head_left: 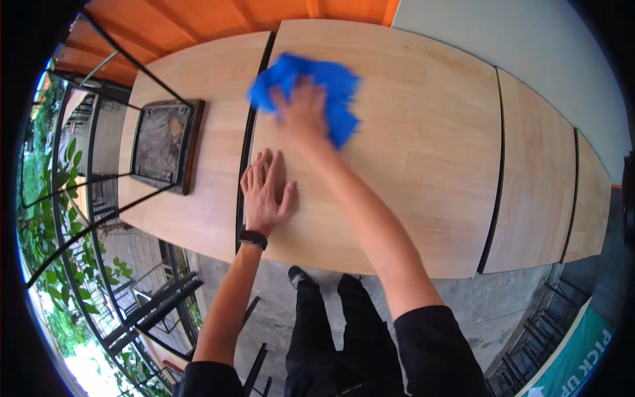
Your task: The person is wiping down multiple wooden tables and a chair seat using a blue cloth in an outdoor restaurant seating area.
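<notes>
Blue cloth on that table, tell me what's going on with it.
A person has the right hand on the blue cloth, which lies partly spread over the wooden tabletop; hand and cloth look blurred. The left hand lies flat, fingers spread, on the same tabletop, nearer the person. On the neighbouring table to the left, a stool rests upside down.

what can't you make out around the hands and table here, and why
In the head view:
Right hand: blurred by motion, so its exact hold on the blue cloth is unclear.
Wooden tabletop: the patch beneath the cloth is covered by it.
Left hand: palm hidden by the back of the hand.
Upturned stool: seat top hidden by its underside.
Teal banner: cut off by the picture's edge.
</notes>
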Tool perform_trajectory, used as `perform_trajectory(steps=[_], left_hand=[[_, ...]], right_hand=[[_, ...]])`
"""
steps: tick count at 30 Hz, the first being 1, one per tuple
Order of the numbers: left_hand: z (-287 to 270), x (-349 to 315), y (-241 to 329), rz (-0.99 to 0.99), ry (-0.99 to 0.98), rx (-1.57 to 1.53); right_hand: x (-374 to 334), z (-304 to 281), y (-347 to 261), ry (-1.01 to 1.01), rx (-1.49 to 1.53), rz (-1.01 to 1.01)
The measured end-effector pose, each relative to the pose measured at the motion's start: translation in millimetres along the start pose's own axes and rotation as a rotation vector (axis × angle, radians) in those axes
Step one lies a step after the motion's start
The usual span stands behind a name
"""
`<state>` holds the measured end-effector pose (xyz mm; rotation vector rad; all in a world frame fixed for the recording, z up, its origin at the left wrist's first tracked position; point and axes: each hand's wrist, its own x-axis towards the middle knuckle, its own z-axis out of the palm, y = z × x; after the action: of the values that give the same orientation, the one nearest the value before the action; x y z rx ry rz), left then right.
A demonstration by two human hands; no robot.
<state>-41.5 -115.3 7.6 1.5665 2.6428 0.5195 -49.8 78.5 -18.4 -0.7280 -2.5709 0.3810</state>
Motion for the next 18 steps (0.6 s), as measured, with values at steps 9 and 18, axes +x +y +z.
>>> perform_trajectory(steps=[9,18], left_hand=[[-16.8,3.1,-3.5,-0.046,-0.072,0.029],[-15.1,7.6,3.7,-0.095,-0.081,-0.048]], right_hand=[[35.5,-53.1,210.6,0.092,-0.244,0.365],[31.5,-84.2,304.7,0.081,-0.422,0.974]])
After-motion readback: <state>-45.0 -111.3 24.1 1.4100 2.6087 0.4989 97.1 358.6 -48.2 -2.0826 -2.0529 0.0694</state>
